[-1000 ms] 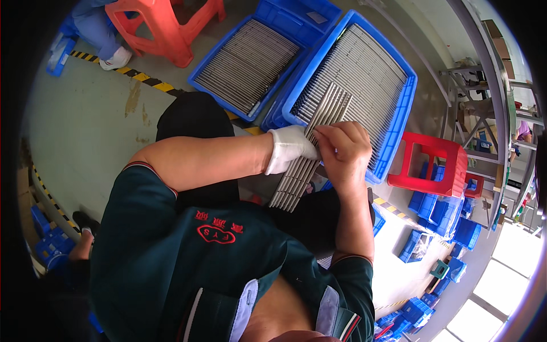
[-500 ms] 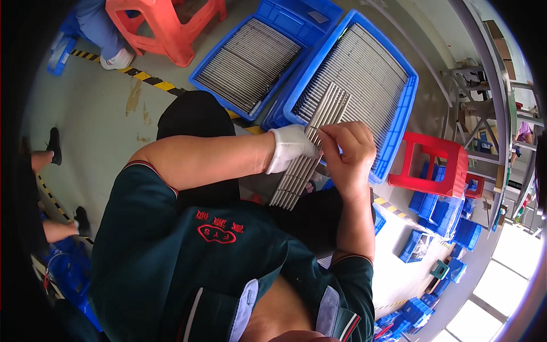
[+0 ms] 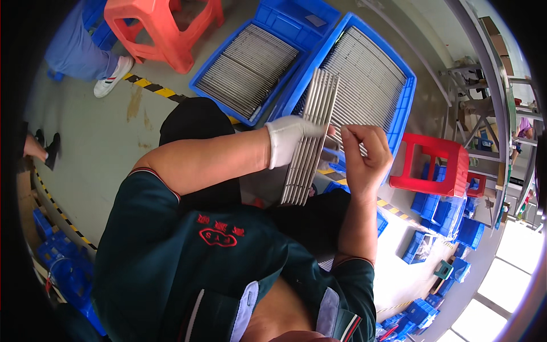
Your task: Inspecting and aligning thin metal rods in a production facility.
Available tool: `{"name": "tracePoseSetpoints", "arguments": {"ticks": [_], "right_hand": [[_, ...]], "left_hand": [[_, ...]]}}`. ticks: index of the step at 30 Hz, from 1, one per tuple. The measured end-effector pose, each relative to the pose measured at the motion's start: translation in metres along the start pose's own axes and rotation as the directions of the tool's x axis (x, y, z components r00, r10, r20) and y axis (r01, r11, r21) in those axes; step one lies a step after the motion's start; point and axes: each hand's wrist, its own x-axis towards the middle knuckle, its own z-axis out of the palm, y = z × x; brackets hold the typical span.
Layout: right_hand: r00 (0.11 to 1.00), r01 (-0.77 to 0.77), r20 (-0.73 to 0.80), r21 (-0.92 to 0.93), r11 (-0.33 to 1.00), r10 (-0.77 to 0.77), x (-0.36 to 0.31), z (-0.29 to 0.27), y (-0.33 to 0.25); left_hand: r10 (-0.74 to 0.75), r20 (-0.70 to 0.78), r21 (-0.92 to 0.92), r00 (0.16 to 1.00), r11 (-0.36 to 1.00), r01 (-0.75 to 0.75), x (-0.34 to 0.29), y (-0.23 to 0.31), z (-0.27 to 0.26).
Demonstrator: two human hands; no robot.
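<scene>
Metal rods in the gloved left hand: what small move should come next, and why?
Probably bring the bare right hand in to steady the metal rods: the gloved left hand alone seems to hold them, slanted, while the right hand appears apart from them.

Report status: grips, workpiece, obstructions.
White-gloved left grip holding slim silver metal rods. Bare right grip curled, just right of rods. Rods partly hide right rectangular blue plastic bin.

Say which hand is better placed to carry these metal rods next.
Probably the left: the gloved left hand holds the metal rods, while the bare right hand is raised beside them, seemingly not supporting them.
</scene>
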Motion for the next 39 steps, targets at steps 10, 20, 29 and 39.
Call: {"name": "tracePoseSetpoints", "arguments": {"ticks": [10,20,29,39], "right_hand": [[0.998,0.031,0.059,-0.013,0.999,-0.031,-0.003,0.017,0.011],[0.949,0.313,0.144,-0.315,0.896,-0.280,-0.002,0.016,0.000],[0.969,0.234,0.128,-0.231,0.944,-0.209,0.001,0.015,0.005],[0.983,0.151,0.127,-0.142,0.978,-0.133,0.001,0.020,0.008]], "left_hand": [[0.197,-0.078,-0.001,0.977,0.980,-0.198,0.004,0.020,-0.004],[0.221,-0.202,0.091,0.954,0.974,-0.207,0.005,0.018,0.002],[0.151,-0.198,0.099,0.969,0.986,-0.133,0.003,0.018,0.007],[0.189,-0.228,0.117,0.955,0.979,-0.166,0.002,0.017,0.011]]}}
